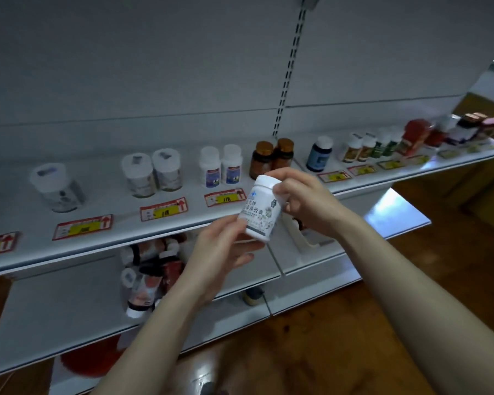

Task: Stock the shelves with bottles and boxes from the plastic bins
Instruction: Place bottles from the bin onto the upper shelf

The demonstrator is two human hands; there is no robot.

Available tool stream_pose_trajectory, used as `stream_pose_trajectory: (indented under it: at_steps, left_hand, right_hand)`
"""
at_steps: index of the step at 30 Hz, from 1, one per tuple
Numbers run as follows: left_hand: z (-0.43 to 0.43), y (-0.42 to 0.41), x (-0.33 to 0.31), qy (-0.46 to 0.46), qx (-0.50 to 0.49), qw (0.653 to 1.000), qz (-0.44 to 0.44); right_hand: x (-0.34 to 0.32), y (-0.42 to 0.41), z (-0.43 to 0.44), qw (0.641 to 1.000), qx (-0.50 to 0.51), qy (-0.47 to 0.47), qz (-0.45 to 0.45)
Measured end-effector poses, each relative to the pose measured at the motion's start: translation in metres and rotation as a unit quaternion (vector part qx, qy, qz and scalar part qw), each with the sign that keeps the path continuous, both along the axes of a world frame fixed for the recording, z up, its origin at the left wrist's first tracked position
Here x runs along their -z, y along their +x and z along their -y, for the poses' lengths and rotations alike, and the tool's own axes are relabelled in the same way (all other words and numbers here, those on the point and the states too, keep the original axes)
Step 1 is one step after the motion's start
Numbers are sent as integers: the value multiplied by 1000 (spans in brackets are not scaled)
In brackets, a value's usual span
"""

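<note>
White bottle (261,209) held at white shelf (106,195).
L hand (226,249) fingers curl round its base, R hand (305,203) grips cap end; bottle rows (166,172), price tags (163,209), glossy wood floor (354,323).

I hold a bottle (261,210) in front of the upper shelf (111,196), my left hand (223,252) under its base, my right hand (303,201) to its right near the cap. Behind it, rows of bottles (221,166) stand along the shelf, price tags (163,209) on the edge before them. Below, a heap of bottles (151,275) lies on the lower shelf (54,309).
</note>
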State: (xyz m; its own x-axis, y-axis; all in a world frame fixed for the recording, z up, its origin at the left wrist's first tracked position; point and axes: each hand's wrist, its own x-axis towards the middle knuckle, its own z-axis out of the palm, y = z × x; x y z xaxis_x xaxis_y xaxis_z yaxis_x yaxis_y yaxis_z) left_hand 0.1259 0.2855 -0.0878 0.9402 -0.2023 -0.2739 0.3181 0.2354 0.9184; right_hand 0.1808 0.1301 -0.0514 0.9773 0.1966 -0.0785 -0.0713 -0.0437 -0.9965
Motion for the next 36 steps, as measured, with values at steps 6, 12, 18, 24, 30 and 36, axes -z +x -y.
stream_pose_trajectory:
  at_steps: [6, 12, 18, 24, 30, 36]
  left_hand:
    - [25, 31, 8, 67, -52, 995, 57]
    - [21, 61, 16, 83, -59, 992, 75]
    - [-15, 73, 19, 21, -80, 994, 67]
    - [-55, 77, 17, 2, -161, 984, 77]
    - [-91, 62, 10, 36, -255, 960, 108]
    - [-131, 39, 18, 311, -384, 856, 150]
  right_hand:
    - [1, 22, 32, 990, 41, -129, 47]
    - [-1, 54, 27, 989, 38, -127, 59]
    - [-4, 82, -7, 994, -35, -91, 57]
    - [-8, 112, -48, 989, -123, -61, 58]
    - [-15, 129, -106, 968, -237, -43, 71]
    - [-20, 124, -165, 945, -290, -77, 133]
